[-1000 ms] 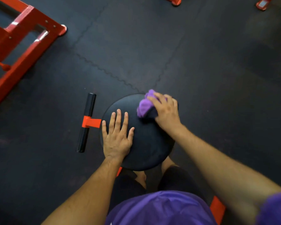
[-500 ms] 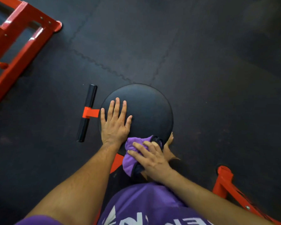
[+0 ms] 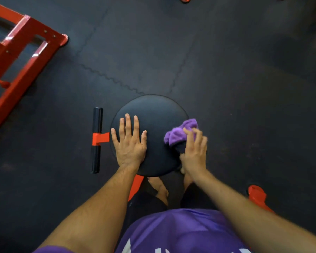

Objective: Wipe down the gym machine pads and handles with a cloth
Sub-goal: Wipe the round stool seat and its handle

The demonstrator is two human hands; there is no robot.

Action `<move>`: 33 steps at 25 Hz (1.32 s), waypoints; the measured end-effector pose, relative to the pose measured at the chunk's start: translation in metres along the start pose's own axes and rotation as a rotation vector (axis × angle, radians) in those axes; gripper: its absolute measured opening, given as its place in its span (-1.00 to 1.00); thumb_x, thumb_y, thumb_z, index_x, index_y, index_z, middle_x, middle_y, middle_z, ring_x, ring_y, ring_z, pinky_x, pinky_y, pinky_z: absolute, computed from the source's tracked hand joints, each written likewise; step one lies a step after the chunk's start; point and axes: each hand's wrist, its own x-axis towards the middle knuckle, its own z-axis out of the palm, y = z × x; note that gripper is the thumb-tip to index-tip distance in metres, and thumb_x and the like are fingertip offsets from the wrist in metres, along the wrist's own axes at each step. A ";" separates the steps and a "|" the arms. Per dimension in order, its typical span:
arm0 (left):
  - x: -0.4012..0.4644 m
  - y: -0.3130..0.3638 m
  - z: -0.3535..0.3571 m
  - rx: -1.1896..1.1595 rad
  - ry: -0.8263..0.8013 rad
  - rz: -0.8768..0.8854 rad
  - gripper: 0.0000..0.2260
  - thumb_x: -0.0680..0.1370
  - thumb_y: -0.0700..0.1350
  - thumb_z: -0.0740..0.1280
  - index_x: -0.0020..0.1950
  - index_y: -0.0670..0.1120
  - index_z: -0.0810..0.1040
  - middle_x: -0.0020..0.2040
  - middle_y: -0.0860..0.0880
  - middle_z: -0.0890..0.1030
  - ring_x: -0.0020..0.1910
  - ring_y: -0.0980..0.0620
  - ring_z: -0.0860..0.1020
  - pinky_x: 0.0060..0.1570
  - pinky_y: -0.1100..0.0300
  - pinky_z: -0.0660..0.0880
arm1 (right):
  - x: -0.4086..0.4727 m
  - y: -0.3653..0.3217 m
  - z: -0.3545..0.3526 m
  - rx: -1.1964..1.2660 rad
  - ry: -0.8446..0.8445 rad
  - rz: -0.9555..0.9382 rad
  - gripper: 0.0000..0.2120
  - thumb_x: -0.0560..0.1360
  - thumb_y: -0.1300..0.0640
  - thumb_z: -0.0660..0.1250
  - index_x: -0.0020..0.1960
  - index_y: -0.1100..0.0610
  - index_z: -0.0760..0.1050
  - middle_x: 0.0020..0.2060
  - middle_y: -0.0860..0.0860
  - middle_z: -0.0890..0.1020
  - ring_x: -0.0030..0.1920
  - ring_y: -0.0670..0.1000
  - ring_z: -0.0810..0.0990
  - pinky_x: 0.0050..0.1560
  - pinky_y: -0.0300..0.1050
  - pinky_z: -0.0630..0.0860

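Bunched in the right hand point(image 3: 194, 149), a crumpled purple microfibre cloth point(image 3: 180, 133) was pressed to the right edge of the round black padded seat point(image 3: 156, 115), apparently mid-wipe, while the left hand point(image 3: 130, 143) lay flat, fingers spread, likely steadying it.

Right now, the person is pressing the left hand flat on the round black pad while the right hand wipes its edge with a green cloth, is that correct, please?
Not quite: the cloth is purple, not green, as the head view shows. The rest holds: the left hand lies flat on the round black pad, and the right hand holds the cloth at the pad's right edge.
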 end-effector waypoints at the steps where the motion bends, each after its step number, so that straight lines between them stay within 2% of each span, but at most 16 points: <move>1: 0.001 0.000 0.001 0.000 -0.004 0.002 -0.42 0.71 0.22 -0.03 0.70 0.05 0.02 0.70 -0.03 0.00 0.68 -0.03 -0.04 0.60 -0.24 -0.06 | -0.029 -0.006 0.005 -0.068 -0.020 -0.036 -0.17 0.12 0.31 0.38 0.40 0.11 0.36 0.29 0.19 0.39 0.10 0.28 0.40 0.08 0.25 0.55; 3: 0.004 -0.001 0.001 0.000 -0.021 0.020 -0.42 0.71 0.22 -0.04 0.70 0.05 0.02 0.70 -0.03 0.00 0.67 -0.03 -0.03 0.60 -0.23 -0.06 | -0.070 -0.020 0.015 -0.174 -0.059 -0.155 -0.16 0.10 0.19 0.40 0.39 0.10 0.35 0.31 0.21 0.42 0.19 0.31 0.37 0.14 0.31 0.56; 6: 0.011 -0.006 -0.002 0.021 -0.011 0.074 -0.42 0.70 0.22 -0.06 0.69 0.05 0.06 0.70 -0.03 0.04 0.67 -0.02 0.02 0.59 -0.24 -0.02 | -0.095 -0.045 0.018 -0.179 -0.162 -0.380 -0.11 0.06 0.01 0.59 0.35 0.04 0.37 0.32 0.14 0.44 0.21 0.26 0.42 0.19 0.21 0.47; 9: 0.016 -0.010 -0.005 0.028 -0.027 0.137 -0.42 0.69 0.22 -0.06 0.69 0.05 0.10 0.69 -0.03 0.09 0.66 -0.03 0.07 0.58 -0.25 0.02 | -0.089 -0.051 0.005 -0.165 -0.325 -0.686 -0.24 0.12 0.10 0.54 0.30 -0.03 0.42 0.24 0.04 0.50 0.05 0.17 0.52 -0.02 0.06 0.53; 11: 0.018 -0.009 -0.008 0.016 -0.049 0.148 -0.42 0.69 0.22 -0.05 0.68 0.04 0.13 0.69 -0.03 0.11 0.66 -0.04 0.09 0.57 -0.26 0.02 | -0.074 -0.052 -0.014 -0.121 -0.451 -0.729 -0.31 0.21 0.17 0.43 0.33 -0.04 0.41 0.23 0.01 0.48 0.04 0.15 0.49 -0.01 0.07 0.51; 14: 0.015 -0.005 -0.018 0.000 -0.100 0.151 -0.45 0.71 0.17 -0.02 0.66 -0.01 0.20 0.67 -0.06 0.17 0.65 -0.08 0.13 0.55 -0.27 0.07 | -0.060 -0.038 -0.046 0.011 -0.536 -0.636 -0.35 0.29 0.20 0.28 0.38 -0.03 0.40 0.25 0.01 0.47 0.08 0.16 0.49 0.10 0.11 0.48; 16: 0.006 -0.005 -0.026 -0.037 -0.106 0.160 -0.48 0.69 0.12 0.04 0.59 -0.08 0.36 0.61 -0.12 0.31 0.59 -0.13 0.29 0.49 -0.26 0.26 | -0.058 -0.019 -0.065 0.109 -0.523 -0.549 -0.35 0.28 0.16 0.19 0.39 0.01 0.41 0.24 0.01 0.48 0.09 0.15 0.49 0.15 0.07 0.46; 19: -0.023 -0.007 -0.033 -0.050 -0.029 0.244 -0.52 0.61 0.07 0.13 0.34 -0.17 0.62 0.39 -0.21 0.57 0.34 -0.22 0.58 0.21 -0.16 0.57 | -0.057 0.017 -0.086 0.173 -0.454 -0.436 -0.37 0.31 0.16 0.20 0.39 -0.01 0.42 0.24 -0.03 0.49 0.13 0.13 0.50 0.20 0.02 0.46; 22: -0.051 0.003 -0.046 -0.045 -0.064 0.272 -0.59 0.58 0.06 0.17 0.21 -0.11 0.67 0.24 -0.14 0.67 0.15 -0.19 0.67 0.02 -0.05 0.64 | -0.063 0.044 -0.101 0.250 -0.367 -0.324 -0.42 0.35 0.22 0.34 0.35 -0.07 0.44 0.22 -0.09 0.50 0.16 0.08 0.52 0.22 -0.04 0.47; 26: -0.080 0.046 -0.065 -0.039 -0.126 0.342 -0.67 0.58 0.02 0.21 0.18 -0.09 0.65 -0.03 -0.06 0.72 -0.13 -0.16 0.69 -0.23 -0.02 0.61 | -0.097 0.083 -0.124 0.402 -0.288 -0.221 -0.38 0.32 0.23 0.28 0.33 -0.17 0.43 0.19 -0.15 0.51 0.18 0.02 0.53 0.23 -0.03 0.48; 27: -0.087 0.060 -0.069 -0.054 -0.123 0.348 -0.72 0.59 0.00 0.26 0.20 -0.07 0.64 -0.02 -0.05 0.72 -0.12 -0.16 0.69 -0.23 -0.03 0.61 | -0.110 0.094 -0.128 0.428 -0.272 -0.191 -0.38 0.32 0.24 0.29 0.33 -0.18 0.43 0.18 -0.17 0.51 0.19 0.00 0.53 0.24 -0.02 0.48; 29: -0.102 0.094 -0.074 -0.106 -0.170 0.332 -0.74 0.63 -0.02 0.31 0.29 0.00 0.60 0.10 -0.02 0.70 0.03 -0.14 0.67 -0.08 -0.05 0.60 | -0.139 0.119 -0.139 0.462 -0.231 -0.121 -0.40 0.33 0.22 0.30 0.32 -0.17 0.45 0.18 -0.18 0.52 0.20 -0.02 0.54 0.25 -0.02 0.48; 31: -0.119 0.132 -0.073 -0.133 -0.230 0.373 -0.72 0.65 0.02 0.29 0.34 0.06 0.56 0.19 0.06 0.67 0.16 -0.05 0.63 0.05 0.01 0.55 | -0.169 0.143 -0.153 0.499 -0.184 -0.035 -0.43 0.32 0.18 0.26 0.30 -0.14 0.49 0.18 -0.15 0.53 0.21 -0.04 0.54 0.26 -0.06 0.47; 33: -0.136 0.171 -0.064 -0.153 -0.285 0.462 -0.72 0.64 0.04 0.30 0.35 0.09 0.56 0.20 0.11 0.66 0.18 0.03 0.62 0.08 0.09 0.51 | -0.198 0.170 -0.166 0.526 -0.121 0.073 -0.44 0.31 0.19 0.23 0.30 -0.08 0.52 0.18 -0.10 0.55 0.22 -0.04 0.54 0.25 -0.06 0.48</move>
